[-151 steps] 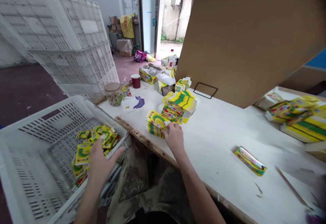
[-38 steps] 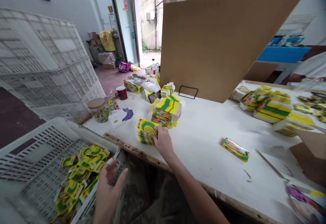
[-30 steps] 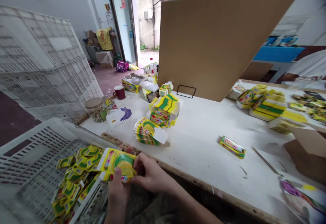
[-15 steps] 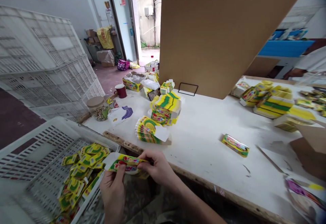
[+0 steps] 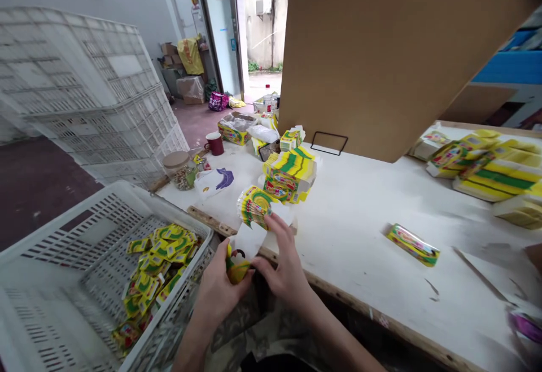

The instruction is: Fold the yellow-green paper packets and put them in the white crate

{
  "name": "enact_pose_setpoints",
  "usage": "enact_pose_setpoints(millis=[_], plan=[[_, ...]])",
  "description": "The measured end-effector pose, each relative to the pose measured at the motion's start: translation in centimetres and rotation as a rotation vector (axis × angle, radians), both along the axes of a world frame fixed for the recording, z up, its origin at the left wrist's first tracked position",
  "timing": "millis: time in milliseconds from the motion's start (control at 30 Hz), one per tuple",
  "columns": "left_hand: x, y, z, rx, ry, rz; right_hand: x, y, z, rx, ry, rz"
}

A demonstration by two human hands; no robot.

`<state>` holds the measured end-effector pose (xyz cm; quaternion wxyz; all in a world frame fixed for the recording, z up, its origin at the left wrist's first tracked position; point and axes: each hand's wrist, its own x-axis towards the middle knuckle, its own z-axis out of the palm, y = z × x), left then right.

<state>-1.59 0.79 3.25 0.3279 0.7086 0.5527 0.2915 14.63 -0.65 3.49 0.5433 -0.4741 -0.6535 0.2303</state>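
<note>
The broad white tabletop [image 5: 347, 214] fills the right side, its worn wooden front edge running at a slant past the person's lap. To the left stands an open white plastic crate [image 5: 51, 304] with slotted walls, holding a loose heap of yellow-and-green printed small cartons [image 5: 169, 242]. On the tabletop, beyond the hands, sits a larger stack of yellow-and-green cardboard cartons [image 5: 292, 166], and nearer lies a fanned bundle of flat yellow-and-green cartons [image 5: 252, 205].

The left hand [image 5: 222, 281] is on the crate side and the right hand [image 5: 288, 273] on the tabletop side. Between them, at the table's near edge, is a single yellow card carton with a white inner face [image 5: 237, 273] — pinched by the left hand's thumb and fingers. The right hand's thumb and fingers are spread; its thumb is at the carton's right side, though contact is unclear.

The carton's long axis is foreshortened and cannot be read surely. Its plain white flap [image 5: 250, 237] points up and rightward, toward the fanned bundle — so the right hand is nearer the flap's outer end.
</note>
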Motion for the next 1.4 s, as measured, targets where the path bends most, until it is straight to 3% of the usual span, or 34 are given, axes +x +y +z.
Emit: enact_pose_setpoints(millis=[67, 167, 233, 300, 400, 467, 600, 667, 767, 867, 1067, 1233, 1400], plan=[[0.6, -0.5, -0.7, 0.084, 0.012, 0.051, -0.2, 0.1, -0.5, -0.267, 0.350, 0.137], [0.9, -1.3, -1.7, 0.241, 0.042, -0.004, -0.7, 0.2, -0.7, -0.648, 0.757, 0.453], [1.0, -1.6, -2.0, 0.334, 0.057, -0.029, -1.1, 0.3, -0.7, -0.750, 0.879, 0.514], [0.9, -1.7, -2.0, 0.383, 0.059, -0.001, -1.3, 0.4, -0.6, -0.736, 0.910, 0.502], [0.8, -1.6, -1.3, 0.363, 0.039, 0.006, -1.3, 0.6, -0.5, -0.628, 0.801, 0.458], [0.8, -1.3, -1.1, 0.292, 0.018, -0.036, -1.1, 0.5, -0.2, -0.504, 0.597, 0.433], [1.3, -0.7, -2.2, 0.245, -0.035, 0.013, -0.8, -0.1, 0.1, -0.247, 0.053, 0.423], [1.4, -0.6, -2.9, 0.262, -0.046, 0.069, -0.7, -0.1, -0.2, -0.200, -0.056, 0.377], [0.9, -0.6, -3.1, 0.197, -0.015, 0.110, -0.1, 0.2, -1.1, -0.199, -0.101, 0.285], [-0.2, -0.6, -2.1, 0.133, 0.020, 0.104, 0.9, 0.7, -1.6, -0.201, -0.225, 0.367], [-1.3, -0.1, -0.1, 0.029, 0.111, -0.021, 2.8, 1.2, 0.2, -0.197, -0.248, 0.500], [-1.1, -0.1, -0.3, 0.094, 0.157, -0.025, 2.9, 1.4, 1.2, -0.224, -0.204, 0.450], [-1.5, -0.2, -0.4, 0.036, 0.115, -0.081, 3.3, 1.7, 1.3, -0.249, -0.232, 0.590]])
